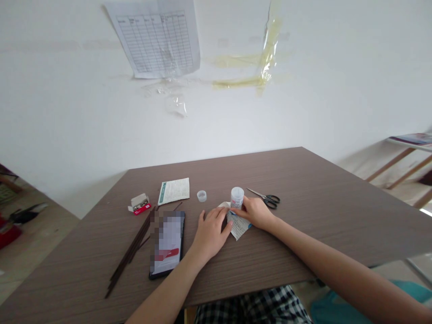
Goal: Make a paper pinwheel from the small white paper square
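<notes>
A folded white paper leaflet (239, 226) with small print and a blue mark lies on the brown wood-grain table (270, 180), held between my left hand (211, 231) and my right hand (254, 212). A small white plastic bottle (237, 197) stands just behind the paper, touching my right fingers. Its round cap (201, 195) lies to the left. Beyond my right hand are black-handled scissors (266, 198). Left of my left hand lie a phone (168, 243) with a blurred screen, several thin dark sticks (130, 247), a printed paper (173, 191) and a small red-and-white box (139, 204).
The table's far edge meets a white wall carrying a taped paper chart (157, 38) and yellowed tape strips (265, 54). A wooden-legged side table (405, 157) stands at the right. Red items (8, 229) lie on the floor at the left.
</notes>
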